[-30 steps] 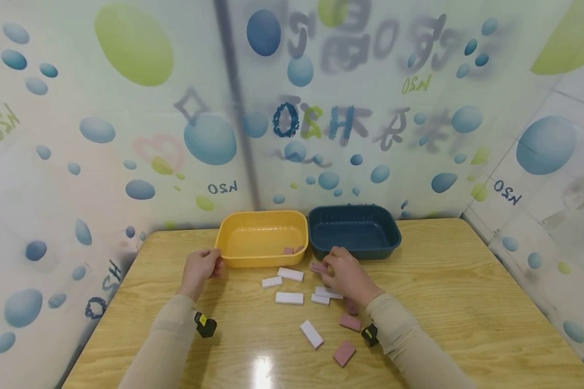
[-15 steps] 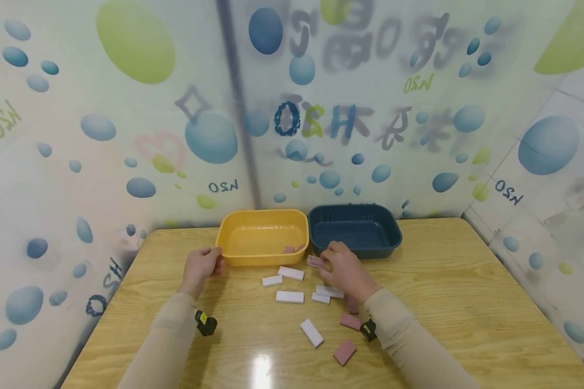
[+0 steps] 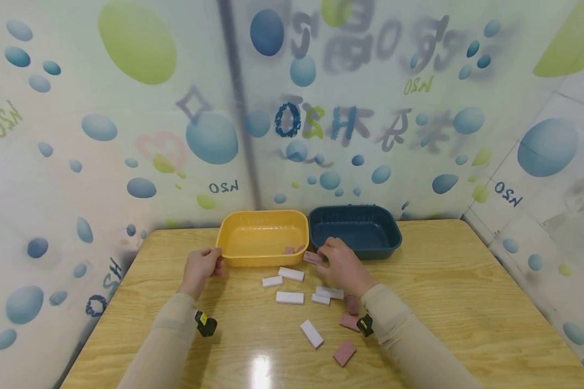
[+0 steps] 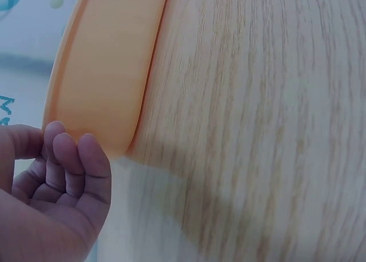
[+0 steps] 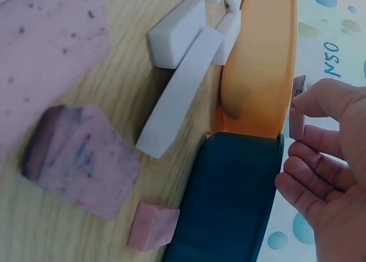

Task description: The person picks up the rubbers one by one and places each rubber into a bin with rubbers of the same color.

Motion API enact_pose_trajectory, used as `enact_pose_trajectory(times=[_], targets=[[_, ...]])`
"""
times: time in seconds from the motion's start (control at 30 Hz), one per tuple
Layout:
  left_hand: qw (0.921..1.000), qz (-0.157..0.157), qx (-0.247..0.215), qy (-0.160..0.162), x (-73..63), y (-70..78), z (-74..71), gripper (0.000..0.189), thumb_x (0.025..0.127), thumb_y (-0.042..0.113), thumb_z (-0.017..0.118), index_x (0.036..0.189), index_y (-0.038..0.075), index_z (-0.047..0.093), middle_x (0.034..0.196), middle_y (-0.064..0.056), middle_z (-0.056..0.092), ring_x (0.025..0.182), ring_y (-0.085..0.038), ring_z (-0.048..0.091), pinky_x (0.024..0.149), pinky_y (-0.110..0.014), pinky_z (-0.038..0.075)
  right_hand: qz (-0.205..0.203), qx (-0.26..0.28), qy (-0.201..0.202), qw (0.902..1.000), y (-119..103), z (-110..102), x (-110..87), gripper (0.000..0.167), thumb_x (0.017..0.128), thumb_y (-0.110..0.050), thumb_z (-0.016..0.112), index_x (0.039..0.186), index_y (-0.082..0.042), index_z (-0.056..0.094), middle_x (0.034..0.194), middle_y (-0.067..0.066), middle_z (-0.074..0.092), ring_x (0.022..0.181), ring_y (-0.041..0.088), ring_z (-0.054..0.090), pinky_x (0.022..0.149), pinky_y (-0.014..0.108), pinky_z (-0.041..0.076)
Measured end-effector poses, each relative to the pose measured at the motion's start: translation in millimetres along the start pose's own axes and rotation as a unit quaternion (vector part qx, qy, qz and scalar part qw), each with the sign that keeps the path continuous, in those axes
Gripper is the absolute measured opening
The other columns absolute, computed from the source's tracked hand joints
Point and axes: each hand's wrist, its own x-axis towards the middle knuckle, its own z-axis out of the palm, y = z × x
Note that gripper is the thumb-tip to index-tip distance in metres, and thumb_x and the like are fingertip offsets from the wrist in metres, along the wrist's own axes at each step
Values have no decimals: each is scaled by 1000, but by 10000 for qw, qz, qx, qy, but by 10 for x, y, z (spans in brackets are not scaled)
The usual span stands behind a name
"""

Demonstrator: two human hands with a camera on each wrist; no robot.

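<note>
Head view showed the right grip (image 3: 343,266) clamped on a pink block (image 3: 312,257) by one end, seemingly leaving the other free, near where yellow tray (image 3: 260,261) met blue tray (image 3: 380,253); the left grip (image 3: 200,270) pinched yellow tray's near left corner, probably steadying it.

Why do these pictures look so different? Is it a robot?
No, just a person's bare left hand and right hand. The wide view comes from a camera on the head; the close-ups come from wrist cameras. On the wooden table sit a yellow tub, a dark blue tub, white blocks and pink blocks. Pink bits lie inside the yellow tub. The left hand pinches the yellow tub's edge, and the right hand holds one more pink block near where the tubs meet.
</note>
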Motion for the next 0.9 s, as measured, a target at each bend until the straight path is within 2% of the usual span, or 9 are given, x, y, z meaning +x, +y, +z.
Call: enact_pose_trajectory(times=[0.3, 0.5, 0.77, 0.9], targets=[[10000, -3, 13, -9, -3, 0, -1, 34, 107, 19, 50, 108, -11, 65, 75, -4, 62, 65, -12, 59, 64, -27, 58, 258, 166, -62, 9995, 2, -4, 80, 10, 88, -11, 78, 93, -2, 75, 91, 10, 61, 84, 21, 52, 77, 39, 53], [10000, -21, 12, 3, 6, -9, -2, 34, 107, 19, 49, 109, -11, 65, 75, -3, 62, 64, -12, 60, 64, -26, 58, 270, 41, -131, 9995, 15, 3, 155, 11, 87, -13, 79, 92, -4, 75, 88, 4, 56, 84, 20, 52, 77, 37, 53], [10000, -24, -55, -5, 8, -13, -2, 34, 107, 19, 50, 109, -12, 64, 73, -2, 61, 63, -11, 59, 62, -26, 57, 324, 6, -313, 9990, -1, -5, 272, 12, 88, -12, 76, 94, -2, 75, 91, 11, 60, 85, 22, 51, 79, 38, 53], [9999, -7, -121, -8, 17, -15, 2, 33, 107, 18, 50, 108, -12, 64, 71, -1, 61, 61, -10, 58, 60, -25, 57, 324, -41, -351, 9989, 5, 15, 332, 10, 89, -13, 76, 93, -3, 75, 88, 7, 56, 82, 20, 49, 78, 38, 52]])
